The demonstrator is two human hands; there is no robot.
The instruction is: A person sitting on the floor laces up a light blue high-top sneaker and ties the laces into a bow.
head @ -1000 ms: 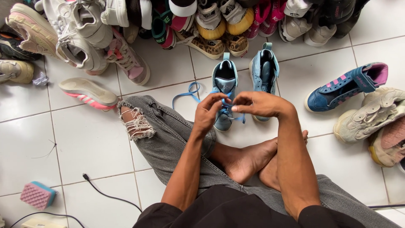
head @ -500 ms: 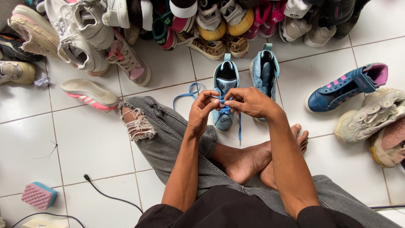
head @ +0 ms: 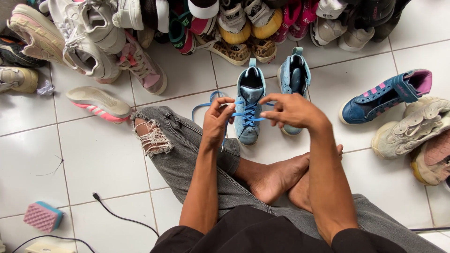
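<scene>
Lacing was the step in hand in the head view: the left hand [head: 218, 117] and right hand [head: 290, 110] each pinched the blue shoelace [head: 248, 114] over the light-blue sneaker [head: 248, 107] standing on the tiled floor [head: 93, 159]. By judgement, the next move called for threading the following eyelet. The matching sneaker [head: 294, 77] stood just beside; the shoe pile [head: 225, 28] lay beyond, obstructing nothing.

The floor [head: 103, 159] is laid with large white glossy tiles with thin dark grout lines, and soft even light reflects off them. Along the far edge runs a crowded heap of shoes [head: 225, 23] in white, pink, yellow and black. More shoes lie at the right, among them a dark blue high-top [head: 384, 96]. Near left sit a pink sponge [head: 43, 216] and a black cable [head: 122, 218].
</scene>
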